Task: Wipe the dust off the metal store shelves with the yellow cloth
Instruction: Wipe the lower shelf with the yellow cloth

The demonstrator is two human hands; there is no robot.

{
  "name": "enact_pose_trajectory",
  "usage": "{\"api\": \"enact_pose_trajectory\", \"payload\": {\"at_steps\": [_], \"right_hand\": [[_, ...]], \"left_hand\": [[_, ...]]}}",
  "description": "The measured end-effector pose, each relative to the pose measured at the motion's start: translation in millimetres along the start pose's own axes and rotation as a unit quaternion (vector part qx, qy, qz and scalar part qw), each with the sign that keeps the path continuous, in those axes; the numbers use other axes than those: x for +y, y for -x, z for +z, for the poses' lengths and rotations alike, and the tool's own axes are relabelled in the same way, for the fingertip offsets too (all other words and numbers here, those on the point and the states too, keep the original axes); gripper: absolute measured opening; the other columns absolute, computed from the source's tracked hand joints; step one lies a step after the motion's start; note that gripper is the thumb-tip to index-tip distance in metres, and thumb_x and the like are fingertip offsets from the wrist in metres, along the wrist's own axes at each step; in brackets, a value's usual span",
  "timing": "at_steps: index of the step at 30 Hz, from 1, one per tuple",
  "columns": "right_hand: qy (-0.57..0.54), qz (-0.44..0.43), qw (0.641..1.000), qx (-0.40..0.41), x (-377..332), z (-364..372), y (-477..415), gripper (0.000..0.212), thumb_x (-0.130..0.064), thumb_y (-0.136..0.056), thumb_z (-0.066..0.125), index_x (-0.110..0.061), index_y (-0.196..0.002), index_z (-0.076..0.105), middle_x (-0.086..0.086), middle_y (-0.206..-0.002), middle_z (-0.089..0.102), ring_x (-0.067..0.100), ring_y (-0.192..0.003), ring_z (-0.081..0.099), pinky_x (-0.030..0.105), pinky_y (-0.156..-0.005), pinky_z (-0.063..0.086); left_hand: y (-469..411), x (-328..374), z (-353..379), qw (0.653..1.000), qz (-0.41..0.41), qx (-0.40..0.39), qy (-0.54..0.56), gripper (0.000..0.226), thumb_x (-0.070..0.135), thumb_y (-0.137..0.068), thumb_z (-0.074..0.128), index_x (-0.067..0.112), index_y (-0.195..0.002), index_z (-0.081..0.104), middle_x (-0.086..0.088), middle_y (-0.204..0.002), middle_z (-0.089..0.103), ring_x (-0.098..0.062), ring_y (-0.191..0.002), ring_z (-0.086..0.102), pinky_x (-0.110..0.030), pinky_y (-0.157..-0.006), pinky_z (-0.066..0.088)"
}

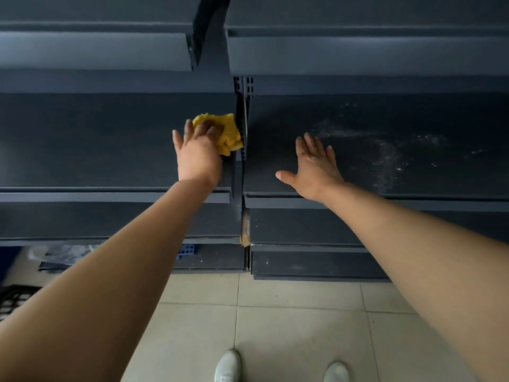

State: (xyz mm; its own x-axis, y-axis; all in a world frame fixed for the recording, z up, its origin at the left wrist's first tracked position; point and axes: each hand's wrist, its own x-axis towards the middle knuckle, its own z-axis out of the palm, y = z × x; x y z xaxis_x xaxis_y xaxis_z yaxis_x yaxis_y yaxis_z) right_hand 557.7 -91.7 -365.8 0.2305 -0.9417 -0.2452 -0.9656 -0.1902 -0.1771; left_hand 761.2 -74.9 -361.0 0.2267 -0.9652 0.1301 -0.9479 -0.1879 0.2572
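A crumpled yellow cloth (228, 130) lies on the left dark metal shelf (96, 144), against the slotted upright at its right end. My left hand (197, 154) presses flat on the cloth, fingers spread over its near half. My right hand (316, 165) rests flat and empty on the right metal shelf (427, 125), fingers apart. A pale streak of dust (385, 155) marks that shelf just right of my right hand.
More dark shelves (358, 53) hang above and lower ones (303, 227) below. A slotted upright post (243, 106) divides the two bays. On the tiled floor (289, 326) stand my white shoes, with a black crate (13, 299) and blue crate (188, 250) at left.
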Motion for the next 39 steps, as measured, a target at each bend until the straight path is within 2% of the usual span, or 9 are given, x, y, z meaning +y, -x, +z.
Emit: {"api": "enact_pose_trajectory", "payload": {"at_steps": [2, 6, 8, 13, 18, 21, 25, 32, 39], "right_hand": [[0.005, -0.013, 1.000, -0.001, -11.2, 3.2, -1.1, 0.085, -0.054, -0.094, 0.042, -0.009, -0.152, -0.003, 0.010, -0.160, -0.011, 0.024, -0.148, -0.010, 0.043, -0.120, -0.004], [0.009, -0.017, 1.000, -0.013, -20.2, 9.1, -2.0, 0.084, -0.053, -0.095, 0.040, -0.009, -0.152, -0.003, 0.010, -0.160, -0.012, 0.024, -0.148, -0.011, 0.042, -0.119, -0.004], [0.008, -0.014, 1.000, -0.020, -18.9, 10.3, -2.8, 0.084, -0.053, -0.095, 0.040, -0.009, -0.152, -0.002, 0.010, -0.160, -0.012, 0.024, -0.148, -0.012, 0.042, -0.119, -0.004], [0.004, -0.004, 1.000, -0.023, -11.2, 10.5, -3.9, 0.080, -0.048, -0.096, 0.041, -0.009, -0.152, -0.001, 0.009, -0.160, -0.012, 0.023, -0.148, -0.011, 0.041, -0.120, -0.003], [-0.052, 0.007, 0.998, -0.019, 7.4, 7.2, 1.2, 0.070, -0.016, -0.097, 0.042, -0.010, -0.152, -0.001, 0.006, -0.160, -0.011, 0.021, -0.148, -0.011, 0.039, -0.120, -0.004], [-0.027, 0.022, 0.999, -0.011, 25.0, 6.0, 1.4, 0.071, -0.029, -0.099, 0.042, -0.010, -0.152, -0.002, 0.007, -0.160, -0.011, 0.022, -0.148, -0.011, 0.042, -0.119, -0.003], [0.015, 0.061, 0.998, -0.028, 50.5, 6.0, 2.6, 0.086, -0.053, -0.094, 0.042, -0.013, -0.152, -0.007, 0.007, -0.159, -0.017, 0.027, -0.146, -0.018, 0.050, -0.118, -0.005], [0.014, 0.089, 0.996, -0.013, 108.3, 3.3, 12.8, 0.099, -0.069, -0.085, 0.041, -0.012, -0.152, -0.005, 0.007, -0.160, -0.013, 0.025, -0.147, -0.015, 0.048, -0.119, -0.005], [-0.025, 0.076, 0.997, 0.005, 155.2, -4.1, 18.2, 0.104, -0.068, -0.082, 0.049, -0.011, -0.152, -0.004, 0.005, -0.161, -0.011, 0.020, -0.148, -0.012, 0.044, -0.118, -0.006]], "left_hand": [[0.8, -19.1, -0.8, 0.999, -0.040, -0.015, -0.014, 0.064, -0.004, -0.084, 0.041, 0.017, -0.144, 0.031, -0.004, -0.156, 0.020, -0.029, -0.147, 0.001, -0.052, -0.118, -0.003], [6.7, -35.3, 20.3, 0.979, -0.098, -0.178, -0.004, 0.056, 0.020, -0.098, 0.036, 0.023, -0.150, 0.015, 0.000, -0.160, -0.002, -0.027, -0.146, -0.011, -0.050, -0.118, -0.008], [5.2, -32.5, 25.4, 0.974, -0.102, -0.203, -0.001, 0.053, 0.027, -0.100, 0.030, 0.026, -0.150, 0.011, 0.001, -0.160, -0.005, -0.027, -0.146, -0.012, -0.048, -0.118, -0.008], [10.6, -4.9, 30.4, 0.978, -0.025, -0.206, 0.014, 0.059, 0.016, -0.098, 0.037, 0.029, -0.149, 0.012, 0.003, -0.160, 0.000, -0.026, -0.147, -0.008, -0.046, -0.119, -0.004], [22.4, 37.2, 26.6, 0.973, 0.018, -0.199, 0.115, 0.069, -0.009, -0.088, 0.038, 0.026, -0.146, 0.027, -0.004, -0.156, 0.022, -0.029, -0.146, 0.010, -0.044, -0.120, 0.010], [23.0, 55.0, 30.2, 0.969, 0.019, -0.183, 0.165, 0.061, -0.001, -0.092, 0.038, 0.027, -0.146, 0.029, -0.004, -0.153, 0.031, -0.027, -0.143, 0.021, -0.044, -0.118, 0.019], [17.0, 82.4, 47.0, 0.960, 0.045, -0.272, 0.052, 0.055, 0.034, -0.101, 0.026, 0.033, -0.149, 0.001, 0.005, -0.160, -0.003, -0.025, -0.146, -0.013, -0.047, -0.118, -0.008], [1.6, 127.9, 68.3, 0.965, 0.019, -0.262, 0.002, 0.057, 0.041, -0.100, 0.021, 0.030, -0.149, -0.006, 0.003, -0.159, -0.013, -0.026, -0.145, -0.018, -0.047, -0.117, -0.011], [4.0, 200.1, 86.4, 0.959, 0.105, -0.264, 0.009, 0.059, 0.042, -0.099, 0.024, 0.027, -0.149, -0.003, 0.003, -0.159, -0.011, -0.025, -0.145, -0.016, -0.046, -0.117, -0.009]]}}
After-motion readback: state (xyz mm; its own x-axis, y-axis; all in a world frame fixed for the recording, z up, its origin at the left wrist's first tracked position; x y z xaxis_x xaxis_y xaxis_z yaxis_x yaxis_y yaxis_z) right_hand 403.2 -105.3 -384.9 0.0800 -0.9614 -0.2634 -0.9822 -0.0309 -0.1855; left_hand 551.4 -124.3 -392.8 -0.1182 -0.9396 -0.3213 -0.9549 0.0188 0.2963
